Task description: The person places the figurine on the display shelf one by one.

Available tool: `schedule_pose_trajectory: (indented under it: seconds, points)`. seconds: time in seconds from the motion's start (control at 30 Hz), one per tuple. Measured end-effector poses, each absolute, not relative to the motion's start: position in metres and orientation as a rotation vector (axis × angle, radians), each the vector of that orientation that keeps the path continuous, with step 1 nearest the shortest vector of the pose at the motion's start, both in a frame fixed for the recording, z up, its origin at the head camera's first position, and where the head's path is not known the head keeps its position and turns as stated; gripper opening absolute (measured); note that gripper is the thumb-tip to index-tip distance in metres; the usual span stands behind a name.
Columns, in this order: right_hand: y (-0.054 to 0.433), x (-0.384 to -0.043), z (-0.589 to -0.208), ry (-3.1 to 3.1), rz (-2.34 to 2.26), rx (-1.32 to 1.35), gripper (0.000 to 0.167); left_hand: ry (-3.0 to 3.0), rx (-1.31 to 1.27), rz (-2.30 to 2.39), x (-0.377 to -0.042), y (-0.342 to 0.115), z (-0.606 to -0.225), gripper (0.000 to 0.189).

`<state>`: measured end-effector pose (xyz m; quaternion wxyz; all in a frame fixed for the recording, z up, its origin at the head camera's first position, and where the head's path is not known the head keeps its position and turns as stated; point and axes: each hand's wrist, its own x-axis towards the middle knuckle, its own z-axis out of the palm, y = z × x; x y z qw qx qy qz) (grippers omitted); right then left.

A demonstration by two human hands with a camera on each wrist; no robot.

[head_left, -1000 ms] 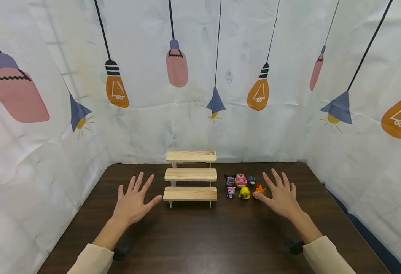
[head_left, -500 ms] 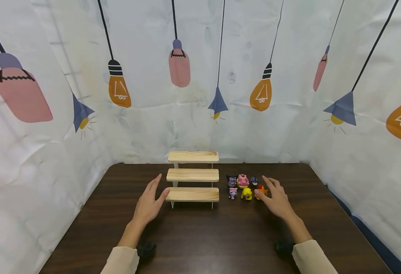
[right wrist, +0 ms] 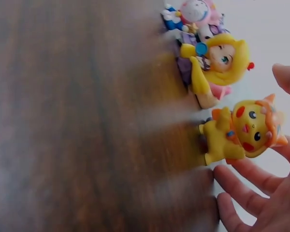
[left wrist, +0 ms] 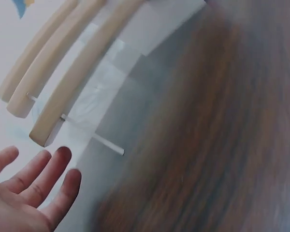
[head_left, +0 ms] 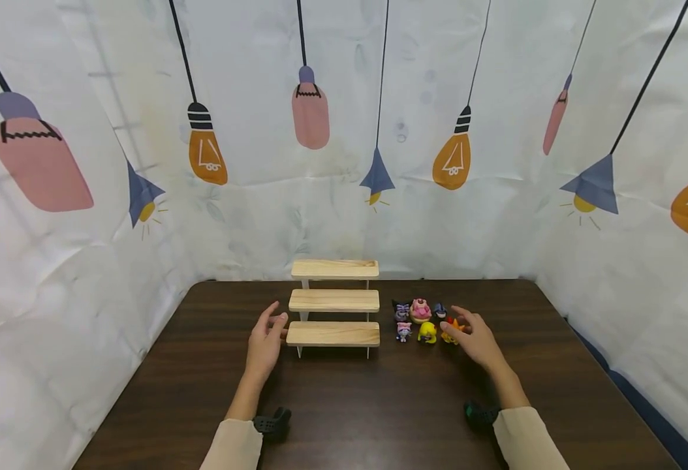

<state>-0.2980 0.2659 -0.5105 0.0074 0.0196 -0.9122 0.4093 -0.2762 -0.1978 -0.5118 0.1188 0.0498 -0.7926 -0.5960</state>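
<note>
A three-tier wooden display stand [head_left: 333,333] with pale boards and thin clear supports is at the back middle of the table. My left hand [head_left: 264,346] is beside its lower left end; in the left wrist view the loosely bent fingers [left wrist: 38,186] are close to the lowest board, with nothing held. On the right, my right hand [head_left: 480,343] reaches round a small yellow figurine with an orange hood [right wrist: 253,128]. Its fingers lie behind the figurine and the thumb stands apart from it. Whether any finger touches the figurine, I cannot tell.
Beside it stand a yellow-haired figurine [head_left: 427,333], a pink one [head_left: 420,311], a dark-blue one [head_left: 440,311], a purple-and-black one [head_left: 401,312] and a small pink-and-grey one [head_left: 403,331]. White curtain [head_left: 344,222] with printed lamps encloses the dark wooden table [head_left: 367,405].
My left hand has moved right to the stand's end, its spread fingers now bent. My right hand has closed in around the orange-hooded figurine, its fingers less spread. The view has shifted slightly.
</note>
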Motion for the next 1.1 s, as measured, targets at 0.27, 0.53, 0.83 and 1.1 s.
schedule_pose_trajectory:
  seconds: [0.27,0.53,0.83,1.1]
  points:
    - [0.273,-0.301,-0.511,-2.861,1.420,0.085,0.071,-2.094,0.262,-2.113,-0.279,-0.193,-0.513,0.048]
    - [0.279,-0.298,-0.510,-2.822,1.569,0.157,0.064,-1.972,0.284,-2.289,-0.277,-0.190,-0.516,0.042]
    - [0.288,-0.300,-0.522,-2.806,1.586,0.141,0.062,-1.974,0.251,-2.294,-0.280,-0.192,-0.526,0.042]
    - [0.292,-0.302,-0.524,-2.812,1.587,0.138,0.060,-2.009,0.210,-2.294,-0.280,-0.194,-0.528,0.043]
